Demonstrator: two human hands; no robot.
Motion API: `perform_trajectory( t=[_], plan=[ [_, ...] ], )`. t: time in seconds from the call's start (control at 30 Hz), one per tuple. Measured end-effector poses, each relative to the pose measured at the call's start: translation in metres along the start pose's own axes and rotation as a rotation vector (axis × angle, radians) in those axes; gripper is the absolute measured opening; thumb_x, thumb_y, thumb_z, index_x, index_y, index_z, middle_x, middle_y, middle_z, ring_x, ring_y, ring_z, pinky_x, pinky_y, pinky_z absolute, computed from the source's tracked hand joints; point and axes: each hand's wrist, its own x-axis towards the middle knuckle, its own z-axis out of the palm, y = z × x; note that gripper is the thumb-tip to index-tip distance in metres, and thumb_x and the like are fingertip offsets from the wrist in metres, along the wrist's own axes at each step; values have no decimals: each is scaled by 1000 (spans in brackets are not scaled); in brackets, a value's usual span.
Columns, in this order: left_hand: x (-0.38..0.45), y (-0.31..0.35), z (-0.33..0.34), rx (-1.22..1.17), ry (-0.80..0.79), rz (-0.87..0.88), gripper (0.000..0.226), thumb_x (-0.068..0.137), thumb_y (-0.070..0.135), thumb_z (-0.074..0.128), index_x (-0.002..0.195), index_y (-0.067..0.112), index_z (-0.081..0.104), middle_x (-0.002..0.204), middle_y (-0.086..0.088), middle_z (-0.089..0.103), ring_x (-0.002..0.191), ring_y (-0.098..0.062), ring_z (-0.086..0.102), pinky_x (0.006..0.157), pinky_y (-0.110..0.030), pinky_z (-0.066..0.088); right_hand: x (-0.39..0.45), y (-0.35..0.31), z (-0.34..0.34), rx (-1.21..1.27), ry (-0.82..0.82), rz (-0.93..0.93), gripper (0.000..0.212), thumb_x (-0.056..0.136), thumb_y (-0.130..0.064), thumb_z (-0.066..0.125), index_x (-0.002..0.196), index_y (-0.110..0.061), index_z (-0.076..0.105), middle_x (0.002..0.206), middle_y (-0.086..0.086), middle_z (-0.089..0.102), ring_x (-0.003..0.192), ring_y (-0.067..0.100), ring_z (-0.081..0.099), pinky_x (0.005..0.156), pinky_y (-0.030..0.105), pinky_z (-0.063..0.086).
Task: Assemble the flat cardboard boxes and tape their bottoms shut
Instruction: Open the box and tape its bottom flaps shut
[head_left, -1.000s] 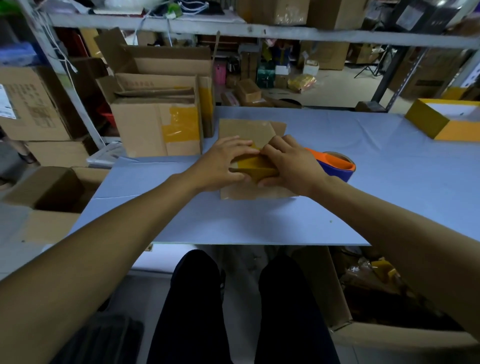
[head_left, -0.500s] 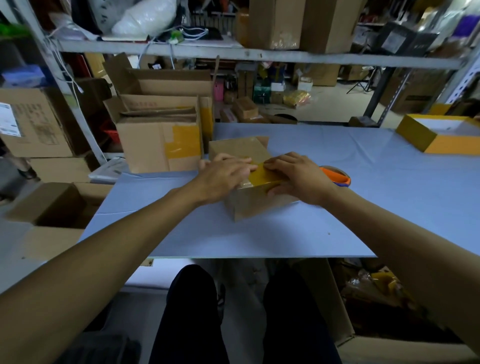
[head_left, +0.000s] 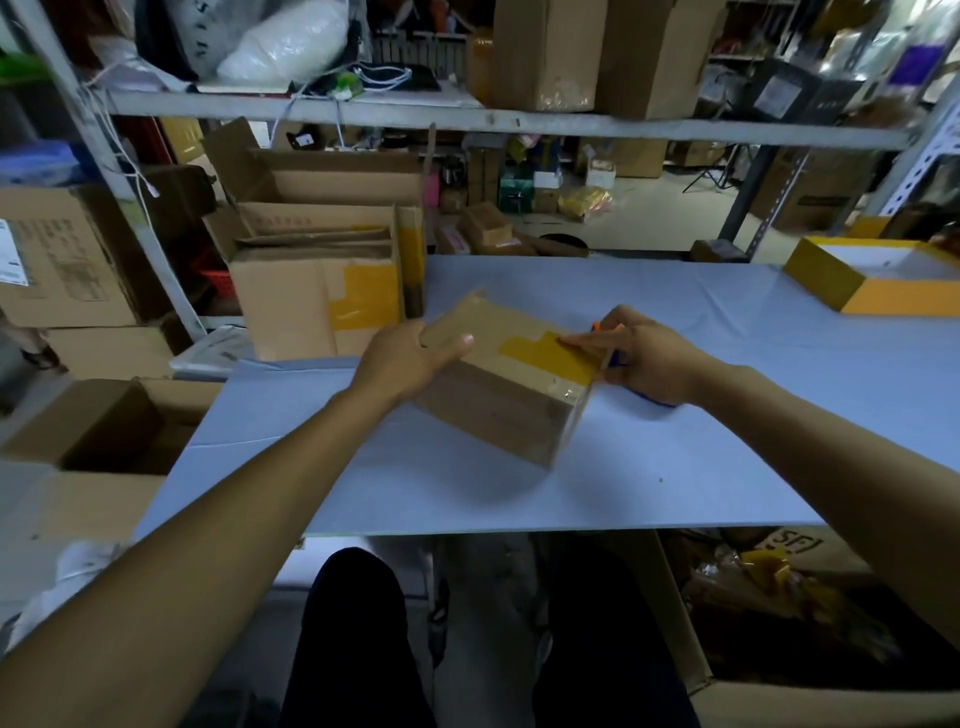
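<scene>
A small brown cardboard box (head_left: 498, 410) stands tilted on the blue-grey table (head_left: 727, 441), its upper face crossed by a strip of yellow tape (head_left: 550, 356). My left hand (head_left: 410, 358) grips the box's left end, thumb on top. My right hand (head_left: 649, 356) lies at the box's right end with its fingertips pressed flat on the yellow tape. An orange and blue tape roll (head_left: 615, 358) is mostly hidden behind my right hand.
A large open carton (head_left: 317, 291) with yellow tape stands at the table's back left corner. A yellow tray-like box (head_left: 883, 280) sits at the far right. Open cartons are on the floor at left (head_left: 104, 436) and under the table at right (head_left: 779, 623). A metal shelf (head_left: 467, 122) crosses behind.
The box has been turned and lifted at one end, now angled toward the left. My left hand shifted from the top to the left end; my right fingers slid along the tape.
</scene>
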Motion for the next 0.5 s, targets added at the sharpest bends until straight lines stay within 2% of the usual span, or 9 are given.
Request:
perform_trajectory(
  t=[0.07, 0.1, 0.17, 0.23, 0.27, 0.33, 0.4, 0.5],
  plan=[
    [-2, -4, 6, -105, 67, -19, 43, 83, 63, 65, 83, 20, 64, 82, 6, 64, 77, -11, 61, 56, -26, 43, 2, -6, 3, 125, 1, 57, 61, 92, -8, 55, 137, -49, 48, 133, 3, 48, 120, 25, 51, 100, 35, 41],
    [-3, -7, 9, -188, 81, -41, 42, 84, 58, 68, 84, 16, 62, 85, 5, 63, 78, -12, 61, 55, -25, 41, 1, -9, 4, 212, 7, 106, 57, 94, -10, 50, 134, -50, 50, 139, -1, 48, 129, 23, 45, 102, 31, 36],
    [-6, -9, 11, -381, 57, -70, 35, 86, 50, 69, 92, 17, 62, 98, 0, 63, 80, -7, 59, 55, -16, 41, -7, -16, 7, 363, 32, 183, 44, 94, -29, 46, 129, -54, 54, 140, -10, 48, 133, 15, 39, 99, 28, 30],
    [-12, -4, 7, -508, -19, -61, 30, 90, 50, 64, 111, 28, 65, 117, 6, 62, 89, 6, 59, 63, -11, 44, -13, -20, 8, 415, 71, 197, 37, 92, -53, 47, 128, -53, 55, 135, -15, 49, 127, 12, 44, 96, 27, 30],
    [-15, 1, 5, -575, -77, -49, 36, 91, 51, 61, 123, 35, 62, 125, 11, 59, 97, 9, 57, 72, -13, 47, -14, -21, 7, 420, 81, 202, 47, 86, -66, 46, 130, -51, 53, 134, -16, 49, 121, 11, 46, 93, 27, 31],
    [-18, 12, -1, -710, -219, -47, 48, 90, 56, 59, 136, 46, 52, 136, 17, 52, 112, 1, 56, 86, -26, 53, -16, -22, 7, 421, 84, 238, 71, 73, -81, 45, 135, -47, 49, 129, -15, 51, 111, 10, 47, 82, 23, 35],
    [-19, 29, -5, -657, -255, 22, 58, 86, 56, 65, 141, 48, 46, 140, 16, 48, 116, -3, 55, 89, -29, 54, -17, -23, 6, 475, 89, 272, 79, 69, -84, 45, 136, -42, 46, 121, -15, 52, 103, 8, 50, 72, 17, 34],
    [-16, 57, -8, -340, -21, 200, 81, 74, 47, 82, 145, 33, 46, 138, 8, 50, 120, -9, 52, 93, -26, 49, -16, -30, 5, 650, 93, 230, 75, 73, -79, 51, 135, -36, 52, 119, -18, 58, 107, 3, 55, 78, 14, 37]
  ],
)
